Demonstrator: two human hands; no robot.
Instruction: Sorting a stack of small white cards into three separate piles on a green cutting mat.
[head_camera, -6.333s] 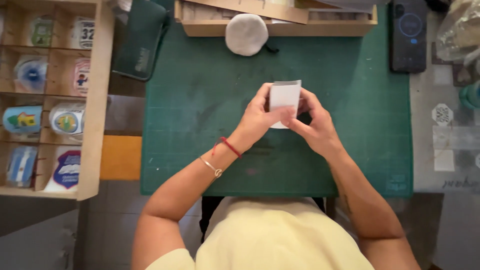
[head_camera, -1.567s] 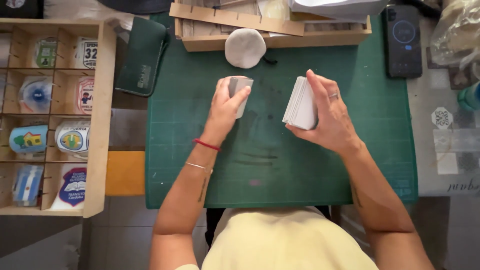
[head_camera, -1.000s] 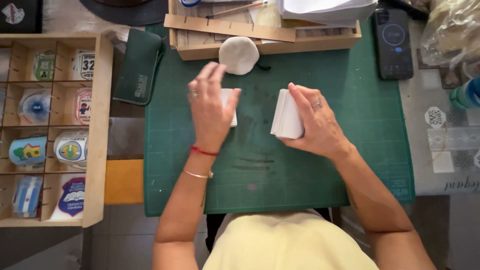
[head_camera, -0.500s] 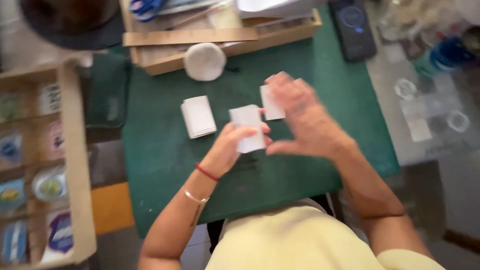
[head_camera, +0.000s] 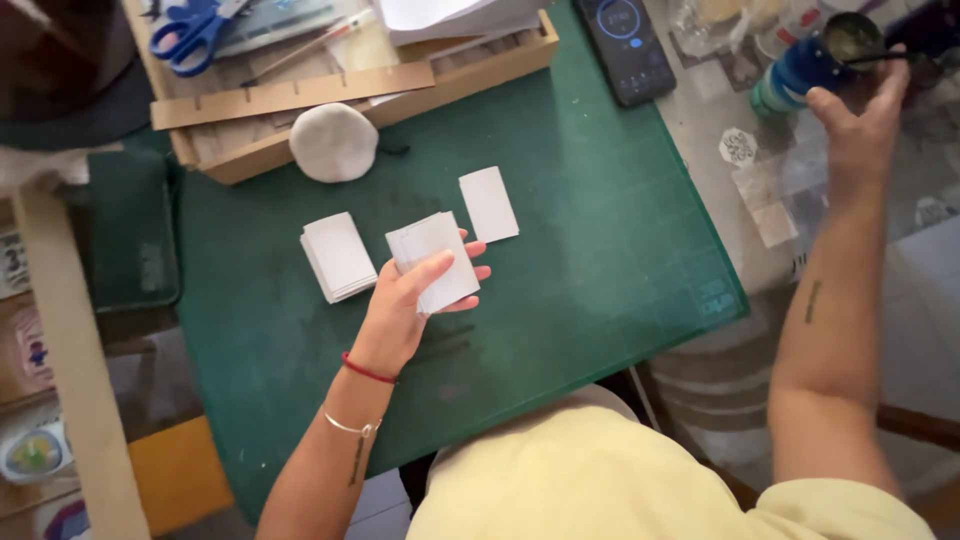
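Cards (head_camera: 437, 262), a small white stack, sit clamped in left hand (head_camera: 405, 305) above the green mat (head_camera: 600, 260), freeing right hand (head_camera: 858, 120), fingers apart, beside a blue cup (head_camera: 800, 72).

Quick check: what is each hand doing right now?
Left hand: closed on a small stack of white paper cards.
Right hand: reaching at a blue-banded cup; grip cannot be told.

Green cutting mat (head_camera: 600, 270) on the table, bearing card stack (head_camera: 338, 256), single white card (head_camera: 488, 204), round grey pad (head_camera: 333, 141), wooden tray (head_camera: 300, 95)
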